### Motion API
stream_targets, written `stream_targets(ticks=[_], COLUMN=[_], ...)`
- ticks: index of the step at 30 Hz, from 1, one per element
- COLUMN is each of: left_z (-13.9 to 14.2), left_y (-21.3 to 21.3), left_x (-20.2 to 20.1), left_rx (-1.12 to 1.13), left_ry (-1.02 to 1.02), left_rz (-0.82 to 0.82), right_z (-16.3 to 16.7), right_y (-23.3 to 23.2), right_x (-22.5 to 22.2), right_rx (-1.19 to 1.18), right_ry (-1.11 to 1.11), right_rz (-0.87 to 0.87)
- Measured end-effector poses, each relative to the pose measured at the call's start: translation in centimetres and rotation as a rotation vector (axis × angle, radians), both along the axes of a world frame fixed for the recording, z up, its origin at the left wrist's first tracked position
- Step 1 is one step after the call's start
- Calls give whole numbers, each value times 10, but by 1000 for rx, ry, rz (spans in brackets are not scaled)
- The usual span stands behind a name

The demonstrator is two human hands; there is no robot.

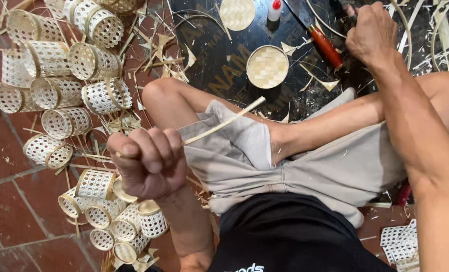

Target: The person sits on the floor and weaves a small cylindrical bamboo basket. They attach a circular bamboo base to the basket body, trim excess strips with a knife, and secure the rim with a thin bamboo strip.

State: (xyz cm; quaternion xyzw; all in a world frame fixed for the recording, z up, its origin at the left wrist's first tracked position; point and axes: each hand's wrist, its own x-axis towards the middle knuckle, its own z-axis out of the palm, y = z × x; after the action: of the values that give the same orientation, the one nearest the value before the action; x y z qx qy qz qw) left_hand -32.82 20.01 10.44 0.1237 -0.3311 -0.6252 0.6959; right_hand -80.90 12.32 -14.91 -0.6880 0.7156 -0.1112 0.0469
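down at the lap, the left hand [146,163] is curled into a tight fist, fingers [156,151] folded over and thumb pressed on top, clamped on the near end of a thin bamboo strip [224,122]. the strip runs out from between the fingers, up and to the right, across the grey shorts [305,166] and ends just above the bent knee.

the right hand [370,32] is well apart from the left, far up and to the right, knuckles toward the camera, fingers closed down on something among the dark scraps; what it grips is hidden under the hand, so i cannot tell what it has. just left of those fingers lies a knife with a red-brown handle [326,48], its blade pointing away up the black board [219,60]; whether the hand touches it cannot be told.

between the two hands, on the board, sits a round woven bamboo disc [267,66], with a second woven disc [237,12] further up and a small white bottle with a red cap [274,9] beside that one. thin bamboo hoops [403,30] curve past the right hand.

left of the left fist, small open-weave bamboo baskets [58,93] lie heaped on the red tile floor [13,211], more of them just below the fist, among shavings and offcuts.
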Motion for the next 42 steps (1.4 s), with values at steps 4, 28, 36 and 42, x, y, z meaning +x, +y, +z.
stream_targets(ticks=[4, 28, 36, 42], left_z=[-17, -91, -120, -139], left_y=[-5, -75, -120, -113], left_x=[10, -37, -70, -71], left_rx=[41, -130, -968, -988], left_ry=[136, -532, -1380, -1475], left_rz=[-51, -674, -359, -266], right_z=[8, 157, 133, 123], right_y=[-1, 50, 15, 14], right_x=[15, 89, 132, 137], right_rx=[-108, 384, 13, -96], right_ry=[155, -1554, -441, -351], right_rz=[99, 589, 824, 786])
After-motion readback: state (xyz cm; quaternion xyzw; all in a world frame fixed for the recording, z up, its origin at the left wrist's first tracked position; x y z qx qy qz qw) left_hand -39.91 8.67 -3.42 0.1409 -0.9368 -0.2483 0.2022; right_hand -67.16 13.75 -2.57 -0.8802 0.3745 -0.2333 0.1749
